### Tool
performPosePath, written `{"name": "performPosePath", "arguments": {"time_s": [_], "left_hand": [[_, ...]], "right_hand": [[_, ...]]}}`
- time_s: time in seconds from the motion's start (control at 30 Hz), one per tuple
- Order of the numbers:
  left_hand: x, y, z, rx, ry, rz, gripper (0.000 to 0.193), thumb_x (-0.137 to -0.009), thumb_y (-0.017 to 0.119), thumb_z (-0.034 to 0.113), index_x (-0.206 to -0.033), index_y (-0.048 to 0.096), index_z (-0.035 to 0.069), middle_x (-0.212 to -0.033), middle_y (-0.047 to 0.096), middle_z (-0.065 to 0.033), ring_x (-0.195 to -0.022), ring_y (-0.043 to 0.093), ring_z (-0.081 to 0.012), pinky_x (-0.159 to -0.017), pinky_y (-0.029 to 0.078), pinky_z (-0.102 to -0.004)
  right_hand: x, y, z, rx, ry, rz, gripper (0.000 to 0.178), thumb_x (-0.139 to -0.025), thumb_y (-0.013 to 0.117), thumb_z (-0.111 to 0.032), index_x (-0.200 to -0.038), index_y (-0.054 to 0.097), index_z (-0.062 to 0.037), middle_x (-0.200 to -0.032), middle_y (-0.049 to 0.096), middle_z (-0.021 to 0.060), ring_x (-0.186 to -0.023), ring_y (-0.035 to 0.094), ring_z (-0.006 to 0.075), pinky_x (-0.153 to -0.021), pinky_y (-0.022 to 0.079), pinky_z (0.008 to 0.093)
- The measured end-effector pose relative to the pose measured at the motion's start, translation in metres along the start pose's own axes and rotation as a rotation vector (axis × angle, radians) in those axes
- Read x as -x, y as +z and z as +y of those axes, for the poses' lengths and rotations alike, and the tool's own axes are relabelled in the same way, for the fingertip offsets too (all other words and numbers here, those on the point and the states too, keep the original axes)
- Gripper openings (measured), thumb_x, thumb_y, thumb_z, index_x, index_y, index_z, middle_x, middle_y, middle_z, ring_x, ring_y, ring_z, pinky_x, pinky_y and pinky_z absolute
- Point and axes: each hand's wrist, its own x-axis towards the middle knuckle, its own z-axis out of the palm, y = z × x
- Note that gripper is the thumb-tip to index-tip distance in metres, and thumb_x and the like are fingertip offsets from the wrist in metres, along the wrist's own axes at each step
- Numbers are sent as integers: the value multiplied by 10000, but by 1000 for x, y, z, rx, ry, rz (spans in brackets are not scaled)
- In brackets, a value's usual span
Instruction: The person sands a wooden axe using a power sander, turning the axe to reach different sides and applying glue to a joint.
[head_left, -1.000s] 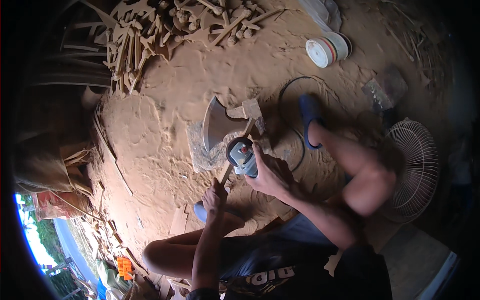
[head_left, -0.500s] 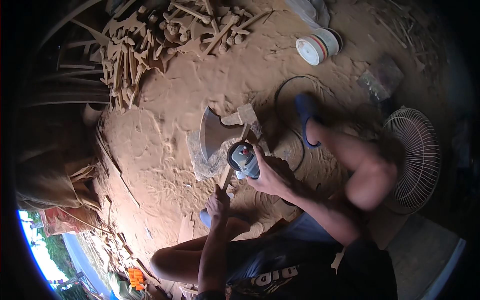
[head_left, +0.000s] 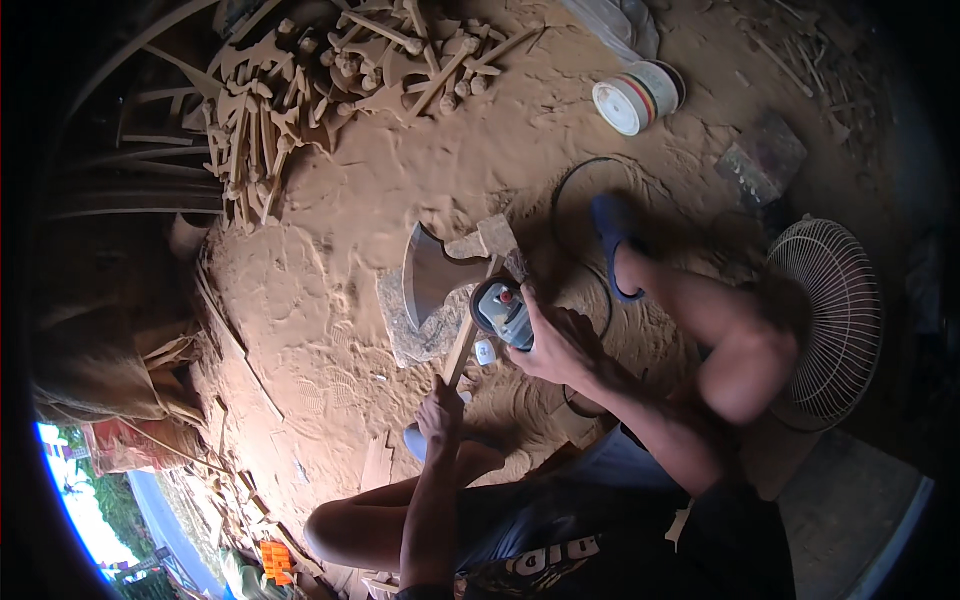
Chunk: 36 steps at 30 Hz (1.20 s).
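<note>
My left hand (head_left: 439, 411) is wrapped around the lower end of the handle of a wooden axe (head_left: 436, 277). Its broad, curved blade points left, over a worn block (head_left: 396, 325) on the sandy ground. In my right hand (head_left: 562, 345) is an angle grinder (head_left: 506, 314) with a grey body and a red button. The grinder's round disc side lies at the axe handle, just below the head; whether it touches the wood is hard to tell. A small white object (head_left: 485, 352) rests beneath the grinder.
Many carved wooden pieces (head_left: 255, 125) are heaped at the far left. A white bucket (head_left: 640, 97) lies on its side at the back. A black cable (head_left: 556, 200) curves near my sandalled foot (head_left: 614, 245). On the right stands a wire-caged fan (head_left: 828, 320).
The grinder and my right hand have shifted a little to the right. The axe has moved slightly right and toward me, with my left hand still on its handle.
</note>
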Motion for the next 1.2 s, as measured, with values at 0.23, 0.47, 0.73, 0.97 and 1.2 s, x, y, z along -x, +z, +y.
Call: {"name": "performPosePath", "arguments": {"time_s": [0.23, 0.47, 0.73, 0.97, 1.2], "left_hand": [[0, 1, -1, -11, -13, -12, 211, -1018, 523, 316, -1029, 581, 113, -839, 732, -259, -835, 718, -498, -720, 513, -643], [-2, 9, -10, 17, 12, 29, 212, -1011, 544, 305, -1036, 609, 105, -818, 723, -254, -806, 709, -494, -689, 513, -637], [-3, 4, -6, -4, 0, -27, 204, -1019, 531, 294, -1058, 602, 107, -842, 737, -232, -829, 715, -478, -711, 522, -628], [-1, -5, 0, -12, -14, -67, 180, -1021, 497, 286, -1060, 582, 131, -879, 750, -236, -853, 734, -471, -748, 546, -614], [0, -7, -4, 35, -17, -53, 187, -1010, 503, 281, -1073, 591, 128, -865, 744, -238, -842, 723, -481, -739, 532, -619]], "right_hand": [[-5, 10, 9, -25, 27, -31, 984, -818, 780, -411, -1557, 345, 72, -1175, 669, 362, -972, 714, 489, -859, 587, 526], [-4, 11, 21, -94, -65, 183, 931, -811, 793, -223, -1543, 316, 98, -1222, 630, 379, -1084, 670, 485, -919, 549, 527], [-6, -10, 2, 103, 40, 204, 943, -815, 786, -267, -1587, 309, -14, -1113, 670, 347, -978, 693, 496, -812, 566, 553], [-12, -6, 4, 162, 30, 197, 978, -831, 774, -301, -1622, 257, -48, -1169, 656, 353, -990, 689, 500, -820, 563, 563], [-13, -5, -2, 128, 88, 165, 979, -857, 770, -314, -1644, 226, -104, -1167, 656, 358, -1014, 678, 506, -838, 561, 573]]}}
